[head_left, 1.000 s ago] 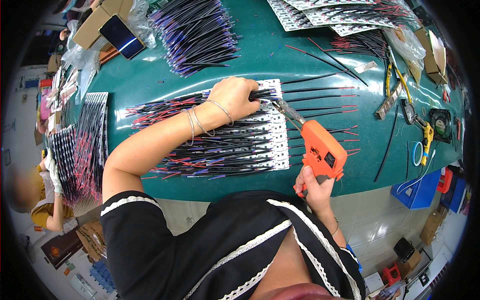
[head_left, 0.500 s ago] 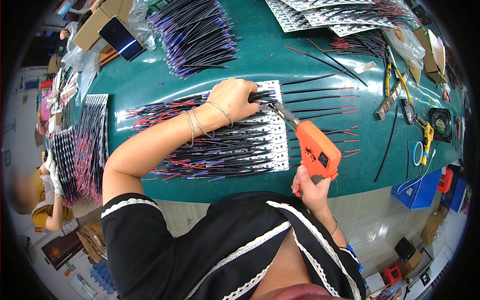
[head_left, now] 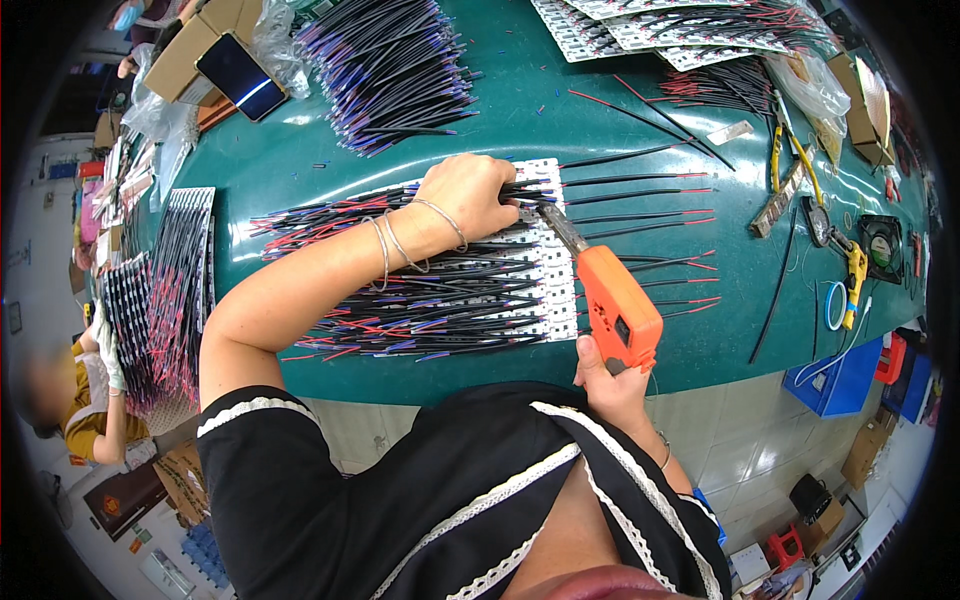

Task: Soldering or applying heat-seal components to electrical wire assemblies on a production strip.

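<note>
Grips an orange gun-shaped tool [head_left: 618,305] in the right hand [head_left: 612,388], with the thumb laid up against the rear and the other fingers folded mostly out of sight behind the casing. Sits to the lower right of a white panel [head_left: 560,290], reaching in over its right edge. Aims its nose up and to the left, away from the wearer's body, with a long axis slanting from below the panel's lower right corner to the panel's upper right part. Ends there close by the left hand [head_left: 468,197]; cannot tell whether touching the panel or just above. Shows a smooth, bright orange casing like a long rounded box, with a small dark window toward the rear, dark slots beside it, and a narrow grey metal nose thinning toward the tip. Keeps the left hand bent over the panel's upper part, fingers curled and drawn together, pinching black wires [head_left: 530,187] near the right edge; cannot tell how the fingertips meet underneath. Lies flat on a green table [head_left: 540,135], in the panel's case, under rows of dark wire running left past the covered side with red and blue ends, and right past the bare edge in spaced strands with red ends. Beyond the panel to the upper left, a thick wire pile [head_left: 385,80]; to the upper right, stacked boards [head_left: 585,30]; far right, a dark fan [head_left: 881,248].
</note>
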Action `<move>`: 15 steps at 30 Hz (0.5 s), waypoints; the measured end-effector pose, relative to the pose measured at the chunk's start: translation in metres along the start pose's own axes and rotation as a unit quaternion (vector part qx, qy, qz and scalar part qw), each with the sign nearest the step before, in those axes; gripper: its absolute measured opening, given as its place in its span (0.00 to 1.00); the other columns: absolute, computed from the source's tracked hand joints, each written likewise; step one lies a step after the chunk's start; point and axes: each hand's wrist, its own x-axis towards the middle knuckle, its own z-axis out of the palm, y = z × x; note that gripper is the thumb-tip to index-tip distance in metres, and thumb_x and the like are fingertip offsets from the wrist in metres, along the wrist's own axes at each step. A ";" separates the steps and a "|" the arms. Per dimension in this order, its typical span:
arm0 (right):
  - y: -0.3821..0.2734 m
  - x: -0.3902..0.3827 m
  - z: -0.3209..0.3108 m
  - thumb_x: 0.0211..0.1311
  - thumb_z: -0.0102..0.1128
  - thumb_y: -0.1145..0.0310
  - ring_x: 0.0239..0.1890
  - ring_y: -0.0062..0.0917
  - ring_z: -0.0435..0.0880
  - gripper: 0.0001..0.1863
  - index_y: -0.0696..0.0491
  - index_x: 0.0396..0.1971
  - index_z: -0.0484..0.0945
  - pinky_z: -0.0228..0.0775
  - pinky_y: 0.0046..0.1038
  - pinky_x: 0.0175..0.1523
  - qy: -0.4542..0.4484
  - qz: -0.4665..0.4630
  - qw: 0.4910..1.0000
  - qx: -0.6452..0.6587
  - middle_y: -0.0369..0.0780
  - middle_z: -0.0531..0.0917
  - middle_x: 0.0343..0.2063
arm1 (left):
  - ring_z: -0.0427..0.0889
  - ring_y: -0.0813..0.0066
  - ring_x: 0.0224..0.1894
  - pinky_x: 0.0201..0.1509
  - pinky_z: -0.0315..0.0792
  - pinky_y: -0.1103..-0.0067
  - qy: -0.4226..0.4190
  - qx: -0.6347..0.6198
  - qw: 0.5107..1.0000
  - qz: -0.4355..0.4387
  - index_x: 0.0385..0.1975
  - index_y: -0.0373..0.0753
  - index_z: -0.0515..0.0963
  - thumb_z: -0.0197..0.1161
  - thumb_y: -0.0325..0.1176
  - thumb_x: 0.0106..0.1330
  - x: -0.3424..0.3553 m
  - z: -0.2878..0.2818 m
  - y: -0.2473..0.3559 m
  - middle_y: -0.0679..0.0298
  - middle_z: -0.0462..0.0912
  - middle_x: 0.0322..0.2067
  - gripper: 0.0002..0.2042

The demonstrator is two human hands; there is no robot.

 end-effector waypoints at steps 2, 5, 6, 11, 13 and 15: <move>-0.003 -0.002 0.000 0.53 0.54 0.73 0.10 0.16 0.67 0.15 0.62 0.39 0.63 0.62 0.18 0.15 0.004 0.037 0.998 0.041 0.36 0.70 0.15 | 0.75 0.54 0.23 0.30 0.68 0.68 0.001 -0.002 1.000 0.002 0.23 0.34 0.76 0.59 0.36 0.44 0.000 0.000 0.000 0.51 0.75 0.17 0.11; -0.007 -0.003 -0.003 0.54 0.52 0.71 0.09 0.17 0.66 0.16 0.63 0.40 0.62 0.61 0.20 0.15 0.050 0.054 0.991 0.108 0.36 0.68 0.11 | 0.75 0.54 0.22 0.29 0.68 0.68 0.010 -0.005 1.000 0.008 0.22 0.34 0.76 0.59 0.36 0.44 0.001 0.000 0.000 0.51 0.75 0.17 0.11; -0.007 -0.002 -0.005 0.54 0.52 0.71 0.09 0.17 0.66 0.16 0.63 0.40 0.62 0.61 0.20 0.15 0.045 0.053 0.992 0.109 0.36 0.68 0.11 | 0.75 0.54 0.22 0.29 0.68 0.68 0.007 -0.003 1.000 0.006 0.22 0.34 0.76 0.59 0.36 0.44 0.001 0.000 0.000 0.51 0.75 0.17 0.11; -0.008 -0.001 -0.010 0.55 0.52 0.71 0.11 0.14 0.67 0.14 0.61 0.38 0.63 0.59 0.16 0.14 0.011 0.061 0.987 0.151 0.35 0.70 0.13 | 0.75 0.54 0.22 0.29 0.68 0.68 0.001 -0.006 1.000 0.001 0.22 0.34 0.76 0.59 0.36 0.44 0.001 0.000 0.000 0.50 0.75 0.17 0.11; -0.008 -0.002 -0.010 0.55 0.52 0.71 0.10 0.14 0.67 0.13 0.61 0.38 0.63 0.59 0.16 0.14 0.007 0.071 0.986 0.149 0.34 0.69 0.13 | 0.75 0.54 0.23 0.29 0.68 0.68 -0.002 -0.014 1.000 0.005 0.23 0.34 0.76 0.60 0.35 0.44 0.002 -0.001 0.000 0.50 0.75 0.18 0.11; -0.007 -0.003 -0.009 0.55 0.52 0.71 0.10 0.14 0.67 0.13 0.61 0.37 0.63 0.59 0.16 0.14 0.008 0.073 0.986 0.151 0.34 0.69 0.12 | 0.75 0.54 0.23 0.29 0.68 0.69 0.000 -0.022 1.000 0.011 0.23 0.34 0.76 0.60 0.35 0.44 0.002 -0.002 -0.001 0.50 0.75 0.18 0.10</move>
